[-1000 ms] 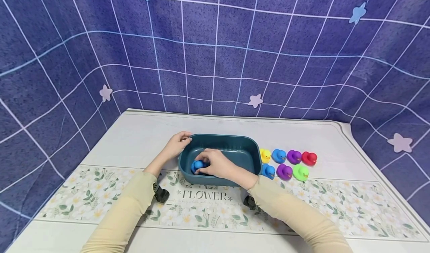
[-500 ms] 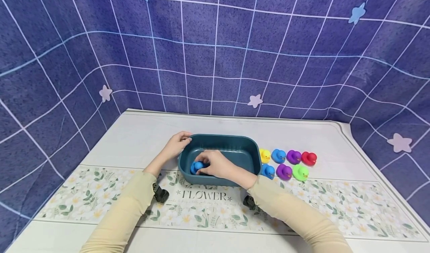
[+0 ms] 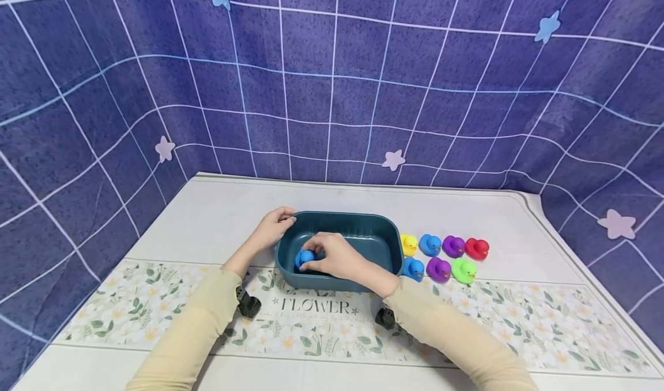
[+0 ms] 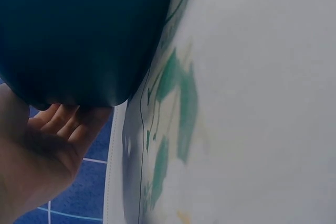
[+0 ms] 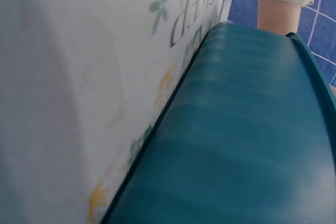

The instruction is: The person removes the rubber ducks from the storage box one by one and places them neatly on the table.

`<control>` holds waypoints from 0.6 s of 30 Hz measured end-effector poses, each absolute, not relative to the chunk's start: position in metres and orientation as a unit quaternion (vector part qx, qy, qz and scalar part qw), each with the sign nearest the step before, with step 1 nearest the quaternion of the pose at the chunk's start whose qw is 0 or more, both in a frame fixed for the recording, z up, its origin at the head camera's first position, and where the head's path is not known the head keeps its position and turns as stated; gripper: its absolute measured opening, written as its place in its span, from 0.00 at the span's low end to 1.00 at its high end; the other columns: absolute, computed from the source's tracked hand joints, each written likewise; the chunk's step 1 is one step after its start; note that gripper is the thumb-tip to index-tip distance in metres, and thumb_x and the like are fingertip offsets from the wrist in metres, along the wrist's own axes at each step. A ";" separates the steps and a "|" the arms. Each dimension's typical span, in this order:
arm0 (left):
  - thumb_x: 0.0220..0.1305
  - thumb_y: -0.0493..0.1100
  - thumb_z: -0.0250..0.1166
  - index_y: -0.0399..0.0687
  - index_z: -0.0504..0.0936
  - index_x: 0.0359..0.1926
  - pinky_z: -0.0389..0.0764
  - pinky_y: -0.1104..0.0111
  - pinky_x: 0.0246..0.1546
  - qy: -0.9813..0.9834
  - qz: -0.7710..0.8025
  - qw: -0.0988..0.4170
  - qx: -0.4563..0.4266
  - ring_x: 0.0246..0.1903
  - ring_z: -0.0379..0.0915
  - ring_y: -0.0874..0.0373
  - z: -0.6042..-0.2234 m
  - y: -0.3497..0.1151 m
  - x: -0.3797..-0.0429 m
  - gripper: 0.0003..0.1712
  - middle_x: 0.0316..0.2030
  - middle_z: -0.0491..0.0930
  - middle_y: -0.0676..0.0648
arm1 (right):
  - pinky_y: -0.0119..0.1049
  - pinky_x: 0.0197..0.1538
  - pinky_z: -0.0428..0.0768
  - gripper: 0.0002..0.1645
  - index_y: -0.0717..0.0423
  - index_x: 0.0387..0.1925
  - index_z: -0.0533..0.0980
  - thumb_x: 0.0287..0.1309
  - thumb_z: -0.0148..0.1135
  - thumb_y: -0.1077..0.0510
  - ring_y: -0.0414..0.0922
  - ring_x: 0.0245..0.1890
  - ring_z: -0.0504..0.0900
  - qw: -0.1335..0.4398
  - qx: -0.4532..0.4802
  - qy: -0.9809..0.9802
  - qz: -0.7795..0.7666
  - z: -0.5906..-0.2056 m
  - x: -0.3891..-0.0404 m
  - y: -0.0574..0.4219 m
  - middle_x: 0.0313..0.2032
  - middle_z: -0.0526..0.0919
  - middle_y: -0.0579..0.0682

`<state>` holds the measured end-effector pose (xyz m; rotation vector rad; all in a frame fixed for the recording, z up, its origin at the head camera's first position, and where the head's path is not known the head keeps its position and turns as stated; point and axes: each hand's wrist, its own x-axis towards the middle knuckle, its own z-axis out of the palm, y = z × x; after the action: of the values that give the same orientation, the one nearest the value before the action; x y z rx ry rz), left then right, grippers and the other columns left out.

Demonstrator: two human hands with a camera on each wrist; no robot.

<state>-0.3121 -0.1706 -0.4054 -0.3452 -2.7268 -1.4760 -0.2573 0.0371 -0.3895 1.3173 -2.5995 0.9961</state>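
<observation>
A dark teal tub [image 3: 339, 282] stands on the table in the head view. My left hand [image 3: 272, 228] grips its rim at the back left corner. In the left wrist view, the fingers [image 4: 79, 127] of that hand lie against the outer wall of the tub [image 4: 89, 40]. Reaching inside the tub, my right hand [image 3: 334, 254] pinches a blue rubber duck [image 3: 305, 258] near the left end. Part of this duck is hidden by the fingers. The right wrist view shows mainly the outside wall of the tub [image 5: 241, 129], not the duck.
Right of the tub, several rubber ducks form two rows, among them a yellow duck [image 3: 409, 244], a red duck [image 3: 477, 248] and a green duck [image 3: 464, 270]. A floral mat [image 3: 519, 316] covers the table. Behind hangs a blue gridded curtain [image 3: 332, 91].
The head view has tilted up slightly, so the scene sits a little lower in it. Both hands stay almost in place, the right one still holding the blue rubber duck.
</observation>
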 end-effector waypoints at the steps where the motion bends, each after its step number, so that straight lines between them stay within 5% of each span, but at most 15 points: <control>1: 0.70 0.41 0.51 0.36 0.72 0.56 0.75 0.56 0.51 -0.873 -0.475 0.011 -0.111 0.52 0.73 0.43 -0.405 -0.170 -0.312 0.19 0.52 0.76 0.34 | 0.28 0.37 0.78 0.16 0.55 0.40 0.82 0.50 0.70 0.53 0.40 0.34 0.79 0.032 0.425 -0.844 0.325 -0.389 -0.257 0.038 0.35 0.81 0.48; 7: 0.70 0.41 0.51 0.36 0.72 0.56 0.76 0.57 0.50 -0.874 -0.474 0.014 -0.106 0.51 0.74 0.44 -0.408 -0.171 -0.312 0.19 0.51 0.77 0.34 | 0.38 0.43 0.80 0.20 0.58 0.44 0.81 0.50 0.70 0.53 0.44 0.37 0.80 0.026 0.406 -0.847 0.342 -0.382 -0.253 0.044 0.35 0.81 0.50; 18: 0.70 0.41 0.51 0.34 0.72 0.56 0.77 0.60 0.46 -0.876 -0.470 0.019 -0.106 0.49 0.75 0.44 -0.408 -0.170 -0.316 0.19 0.50 0.77 0.34 | 0.39 0.45 0.80 0.23 0.59 0.45 0.80 0.50 0.70 0.51 0.44 0.37 0.80 0.031 0.396 -0.848 0.350 -0.376 -0.253 0.061 0.35 0.81 0.49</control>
<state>-0.3160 -0.1701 -0.4083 -0.3301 -2.7198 -1.4597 -0.2528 0.0609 -0.3764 1.2207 -2.6127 1.0798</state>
